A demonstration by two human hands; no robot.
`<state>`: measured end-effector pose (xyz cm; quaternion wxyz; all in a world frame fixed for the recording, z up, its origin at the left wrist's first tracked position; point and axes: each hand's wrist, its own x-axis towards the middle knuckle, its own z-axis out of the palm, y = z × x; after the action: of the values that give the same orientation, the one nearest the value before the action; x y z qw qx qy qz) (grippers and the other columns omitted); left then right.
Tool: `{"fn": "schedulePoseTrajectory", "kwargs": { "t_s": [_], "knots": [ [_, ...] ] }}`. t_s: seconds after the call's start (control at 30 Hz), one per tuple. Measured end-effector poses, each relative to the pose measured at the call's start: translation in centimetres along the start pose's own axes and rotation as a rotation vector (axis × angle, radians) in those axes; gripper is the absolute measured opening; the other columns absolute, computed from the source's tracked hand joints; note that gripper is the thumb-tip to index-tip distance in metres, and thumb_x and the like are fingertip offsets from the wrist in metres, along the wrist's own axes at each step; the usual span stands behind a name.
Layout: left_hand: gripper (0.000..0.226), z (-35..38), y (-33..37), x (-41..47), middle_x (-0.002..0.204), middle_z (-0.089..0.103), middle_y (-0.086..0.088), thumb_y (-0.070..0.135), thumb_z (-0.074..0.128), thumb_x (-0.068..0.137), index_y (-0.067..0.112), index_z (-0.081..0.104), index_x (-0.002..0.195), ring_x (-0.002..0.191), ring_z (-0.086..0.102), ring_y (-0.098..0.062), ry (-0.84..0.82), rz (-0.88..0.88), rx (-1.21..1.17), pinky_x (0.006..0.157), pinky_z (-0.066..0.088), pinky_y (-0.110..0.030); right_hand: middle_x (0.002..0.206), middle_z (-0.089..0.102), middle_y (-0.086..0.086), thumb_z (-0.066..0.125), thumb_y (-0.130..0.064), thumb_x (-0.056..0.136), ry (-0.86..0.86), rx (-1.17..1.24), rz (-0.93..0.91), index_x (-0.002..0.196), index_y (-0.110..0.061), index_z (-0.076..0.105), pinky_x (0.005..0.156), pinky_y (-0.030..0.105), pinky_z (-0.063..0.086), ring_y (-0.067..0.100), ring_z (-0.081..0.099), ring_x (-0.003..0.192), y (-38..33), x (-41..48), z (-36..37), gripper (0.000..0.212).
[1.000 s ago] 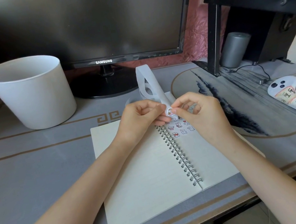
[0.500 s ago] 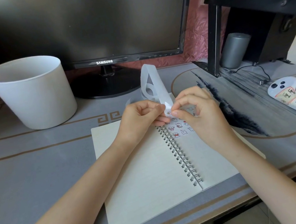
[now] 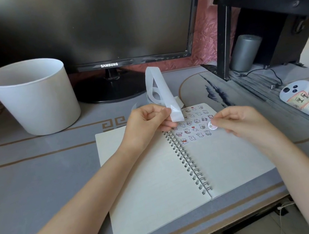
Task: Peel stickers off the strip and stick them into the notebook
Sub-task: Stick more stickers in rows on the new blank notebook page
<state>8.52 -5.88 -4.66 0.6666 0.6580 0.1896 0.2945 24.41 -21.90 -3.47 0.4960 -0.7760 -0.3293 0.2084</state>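
An open spiral notebook (image 3: 156, 186) lies on the desk in front of me. Several small cartoon stickers (image 3: 193, 126) sit in rows at the top of its right page. My left hand (image 3: 147, 126) pinches a looping white backing strip (image 3: 161, 93) above the spiral's top end. My right hand (image 3: 244, 121) has its fingers closed on a small round sticker (image 3: 212, 125), held just over the right page beside the stuck rows. Whether the sticker touches the paper I cannot tell.
A white bucket (image 3: 32, 99) stands at the back left. A Samsung monitor (image 3: 86, 27) on its stand is behind the notebook. A black shelf frame (image 3: 226, 40), a grey cylinder (image 3: 245, 52) and a white controller (image 3: 305, 102) are on the right. The desk's front edge runs just below the notebook.
My right hand has pulled away from the strip to the right, carrying a peeled round sticker down toward the right page. My left hand keeps the strip in about the same place.
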Motion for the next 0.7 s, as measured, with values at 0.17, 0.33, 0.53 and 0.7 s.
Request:
{"fn": "schedulePoseTrajectory", "kwargs": {
  "t_s": [0.17,0.33,0.53,0.7],
  "knots": [
    [0.013,-0.01,0.07,-0.06,0.066,0.071,-0.006,0.009,0.059,0.091,0.003,0.063,0.08,0.066,0.07,-0.014,-0.006,0.005,-0.005,0.064,0.057,-0.021,0.073,0.066,0.003,0.071,-0.011,0.081,0.028,-0.046,0.034,0.082,-0.012,0.069,0.045,0.005,0.033,-0.003,0.045,0.045,0.67,0.29,-0.33,0.001],
    [0.012,0.01,0.1,-0.07,0.065,0.071,-0.005,0.008,0.059,0.091,0.001,0.064,0.082,0.065,0.07,-0.014,-0.004,0.004,-0.005,0.063,0.057,-0.02,0.07,0.066,0.0,0.072,-0.013,0.081,0.033,-0.058,0.043,0.079,-0.015,0.069,0.051,0.011,0.036,-0.001,0.045,0.049,0.81,0.24,-0.4,0.004],
    [0.013,0.03,0.2,-0.14,0.063,0.071,-0.002,0.007,0.058,0.092,0.003,0.063,0.08,0.065,0.07,-0.013,-0.012,0.007,-0.009,0.062,0.056,-0.019,0.071,0.067,-0.002,0.071,-0.011,0.081,0.028,-0.068,0.027,0.077,-0.016,0.069,0.055,0.017,0.035,-0.006,0.05,0.048,0.73,0.14,-0.23,0.006],
    [0.014,0.05,0.19,-0.12,0.063,0.071,-0.002,0.007,0.058,0.092,0.004,0.063,0.079,0.065,0.07,-0.013,-0.012,0.008,-0.007,0.062,0.056,-0.019,0.07,0.067,0.0,0.071,-0.007,0.081,0.027,-0.054,0.002,0.076,-0.014,0.068,0.051,0.006,0.037,-0.008,0.053,0.049,0.87,0.18,-0.11,0.009]
  ]
}}
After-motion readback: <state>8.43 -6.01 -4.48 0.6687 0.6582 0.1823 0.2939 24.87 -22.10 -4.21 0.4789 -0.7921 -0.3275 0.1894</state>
